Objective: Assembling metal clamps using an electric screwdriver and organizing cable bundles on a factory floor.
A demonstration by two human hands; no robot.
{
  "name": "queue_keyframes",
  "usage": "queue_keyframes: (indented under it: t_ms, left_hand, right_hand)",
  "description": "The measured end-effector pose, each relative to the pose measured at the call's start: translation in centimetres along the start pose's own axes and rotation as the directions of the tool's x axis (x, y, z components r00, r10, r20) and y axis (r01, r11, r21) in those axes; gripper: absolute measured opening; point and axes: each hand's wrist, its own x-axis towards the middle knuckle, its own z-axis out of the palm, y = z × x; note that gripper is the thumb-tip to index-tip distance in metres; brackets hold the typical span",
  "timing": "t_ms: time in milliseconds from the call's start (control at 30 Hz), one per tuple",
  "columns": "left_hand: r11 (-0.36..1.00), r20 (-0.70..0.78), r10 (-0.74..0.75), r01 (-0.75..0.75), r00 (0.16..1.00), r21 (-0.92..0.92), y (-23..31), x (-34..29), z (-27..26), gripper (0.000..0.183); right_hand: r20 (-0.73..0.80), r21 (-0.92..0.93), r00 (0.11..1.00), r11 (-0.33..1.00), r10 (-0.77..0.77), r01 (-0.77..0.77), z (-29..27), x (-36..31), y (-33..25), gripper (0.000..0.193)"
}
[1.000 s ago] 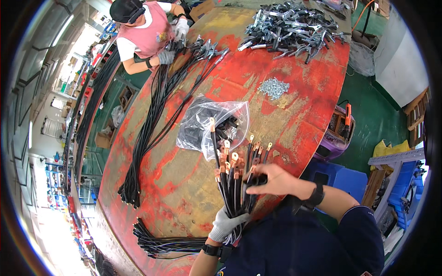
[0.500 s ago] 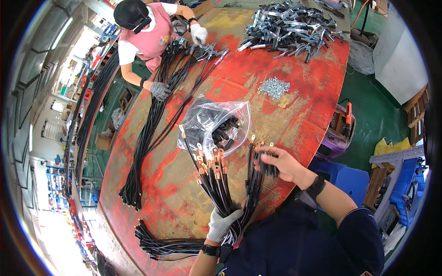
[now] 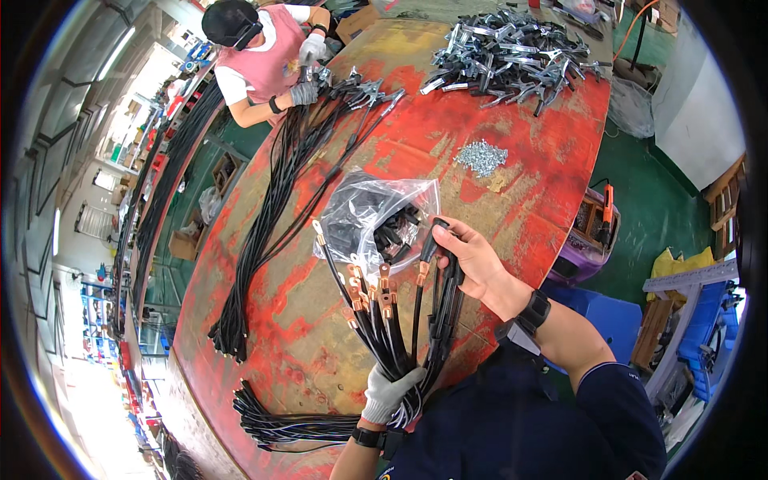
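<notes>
My left hand (image 3: 390,394), in a pale knitted glove, is closed around a bundle of black cables (image 3: 390,340) near the table's front edge. Copper ring lugs (image 3: 386,294) fan out at the upper ends of these cables. My bare right hand (image 3: 478,260) pinches a black rubber sleeve (image 3: 433,238) at the tip of one cable, just above its copper end (image 3: 422,274). More dark pieces lie under the right fingers, partly hidden. Touching the bundle's far side is a clear plastic bag (image 3: 348,204) with black sleeves (image 3: 396,232) inside.
A co-worker (image 3: 268,60) handles long black cables (image 3: 268,216) with clamps at the far left. A heap of metal clamps (image 3: 512,60) lies at the back, with small screws (image 3: 482,158) nearer. Another cable bundle (image 3: 296,428) rests front left. A blue stool (image 3: 600,320) stands right of the table (image 3: 312,328).
My right hand has moved up, bringing a black sleeve to the tip of one cable now apart from the others. The co-worker's hands have drawn together at the clamps.
</notes>
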Motion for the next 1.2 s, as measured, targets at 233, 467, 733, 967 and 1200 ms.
queue_keyframes:
  t_ms: [233, 467, 733, 967, 1200]
  left_hand:
    - [1.000, -0.017, -0.004, 0.005, 1.000, 0.027, 0.2, 0.0, 0.1, 0.021]
    - [0.996, -0.089, 0.034, -0.041, 0.995, -0.076, -0.5, 0.0, 0.8, 0.025]
    - [0.999, -0.056, -0.054, 0.054, 0.997, 0.003, 0.8, -0.2, 0.2, 0.027]
    - [1.000, 0.015, -0.019, 0.019, 1.000, 0.024, 0.3, 0.1, 0.2, 0.029]
    - [0.999, 0.024, -0.043, 0.042, 0.999, 0.031, 1.1, -0.4, 0.6, 0.028]
  right_hand:
    - [0.312, -0.302, 0.943, 0.930, -0.113, 0.211, 0.2, -1.7, -0.9, 0.031]
    - [0.277, -0.818, 0.884, 0.575, 0.376, 0.012, -5.2, -4.1, 6.9, 0.038]
    - [0.221, -0.799, 0.865, 0.592, 0.451, -0.105, -11.3, -2.4, 5.5, 0.037]
    - [0.159, 0.147, 0.979, 0.978, 0.125, -0.149, -3.2, -1.9, 2.1, 0.034]
    - [0.095, 0.261, 0.995, 0.965, -0.006, -0.020, 0.4, -1.9, 1.5, 0.035]
